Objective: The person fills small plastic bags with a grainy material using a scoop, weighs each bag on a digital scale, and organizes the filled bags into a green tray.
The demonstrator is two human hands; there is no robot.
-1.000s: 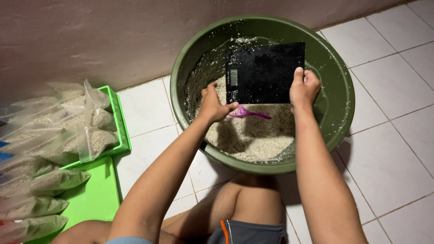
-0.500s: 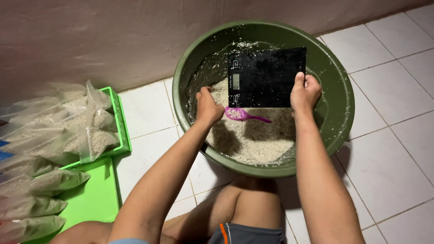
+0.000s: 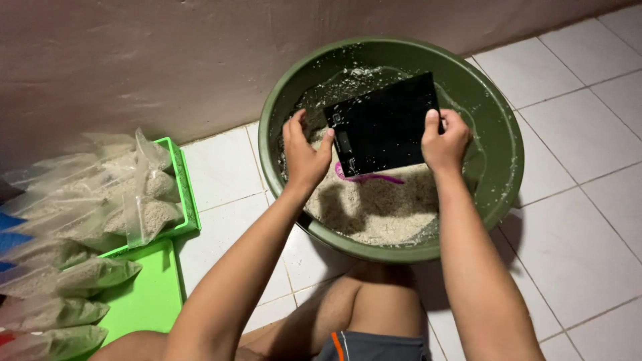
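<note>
Kitchen scale, flat and black, is held tilted over the rice inside the big green basin. The left hand has its grip closed on the scale's left edge, and the right hand has its grip closed on the right edge. A purple scoop lies in the rice just under the scale. If a grip slips, the scale could drop into the rice and bury its little screen. Grains might stick to it too.

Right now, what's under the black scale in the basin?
Under the black scale, held by the left hand and right hand: white grain and a purple scoop, its bowl hidden. Basin floor covered.
</note>
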